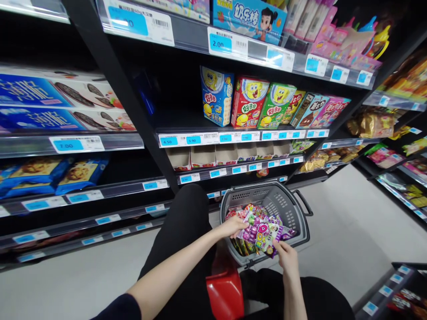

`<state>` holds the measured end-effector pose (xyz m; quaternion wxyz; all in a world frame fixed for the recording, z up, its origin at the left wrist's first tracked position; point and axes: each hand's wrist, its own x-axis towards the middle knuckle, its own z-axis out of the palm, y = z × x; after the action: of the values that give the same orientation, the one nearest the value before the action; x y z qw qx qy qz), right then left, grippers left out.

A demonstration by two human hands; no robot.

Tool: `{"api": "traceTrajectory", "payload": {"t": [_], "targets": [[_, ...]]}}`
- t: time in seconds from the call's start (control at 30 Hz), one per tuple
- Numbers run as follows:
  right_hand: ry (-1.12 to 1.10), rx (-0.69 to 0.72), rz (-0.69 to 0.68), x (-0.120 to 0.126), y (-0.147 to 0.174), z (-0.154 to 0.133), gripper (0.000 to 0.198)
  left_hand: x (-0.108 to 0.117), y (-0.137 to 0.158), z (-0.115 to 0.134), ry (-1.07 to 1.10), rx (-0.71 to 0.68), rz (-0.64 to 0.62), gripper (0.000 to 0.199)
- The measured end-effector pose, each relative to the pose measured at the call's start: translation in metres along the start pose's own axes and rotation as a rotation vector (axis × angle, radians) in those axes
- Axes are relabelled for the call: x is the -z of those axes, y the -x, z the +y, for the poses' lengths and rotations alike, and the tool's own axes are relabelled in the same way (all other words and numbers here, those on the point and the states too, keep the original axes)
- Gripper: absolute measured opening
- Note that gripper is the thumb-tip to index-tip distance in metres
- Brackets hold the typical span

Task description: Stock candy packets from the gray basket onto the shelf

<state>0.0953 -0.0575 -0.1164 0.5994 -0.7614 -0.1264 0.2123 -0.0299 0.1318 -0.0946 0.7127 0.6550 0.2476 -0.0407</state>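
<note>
A purple candy bag (262, 233) with white lettering is stretched between my two hands, above the grey shopping basket (283, 198). My left hand (233, 226) pinches its left end. At its lower right corner my right hand (286, 257) grips the edge between thumb and fingers. Beneath it, several more colourful candy packets (245, 210) lie in the basket, partly covered by the bag and my hands. The basket stands on the floor between my legs, its black handle (304, 203) at the right side.
A shelf holds several snack boxes (250, 103), with open cardboard trays (203, 156) below. Blue cookie packs (80, 173) lie on the left shelves. A red plastic seat or stool (226, 293) is between my legs. Tiled floor (350, 222) extends right towards more shelves.
</note>
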Motion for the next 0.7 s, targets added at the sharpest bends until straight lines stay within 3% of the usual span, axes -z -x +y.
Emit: {"api": "traceTrajectory", "payload": {"t": [0.2, 0.3, 0.43, 0.53, 0.63, 0.7], "targets": [[0.026, -0.084, -0.053, 0.001, -0.001, 0.000, 0.039, -0.001, -0.002, -0.007, 0.070, 0.191, -0.067, 0.056], [0.021, -0.067, -0.108, 0.003, 0.000, -0.005, 0.035, -0.007, -0.006, -0.011, 0.252, 0.226, -0.066, 0.060], [-0.207, -0.088, -0.101, 0.005, -0.003, -0.006, 0.040, -0.008, -0.007, -0.007, 0.519, 0.217, -0.108, 0.074], [-0.386, -0.138, -0.059, 0.004, -0.005, 0.000, 0.045, -0.004, -0.005, -0.003, 0.592, 0.179, -0.142, 0.069], [-0.318, -0.081, -0.024, 0.002, -0.004, 0.005, 0.039, -0.004, -0.004, -0.002, 0.586, 0.096, -0.104, 0.051], [-0.262, -0.043, -0.033, 0.000, -0.003, 0.006, 0.036, -0.006, -0.004, -0.005, 0.585, 0.057, -0.081, 0.063]]}}
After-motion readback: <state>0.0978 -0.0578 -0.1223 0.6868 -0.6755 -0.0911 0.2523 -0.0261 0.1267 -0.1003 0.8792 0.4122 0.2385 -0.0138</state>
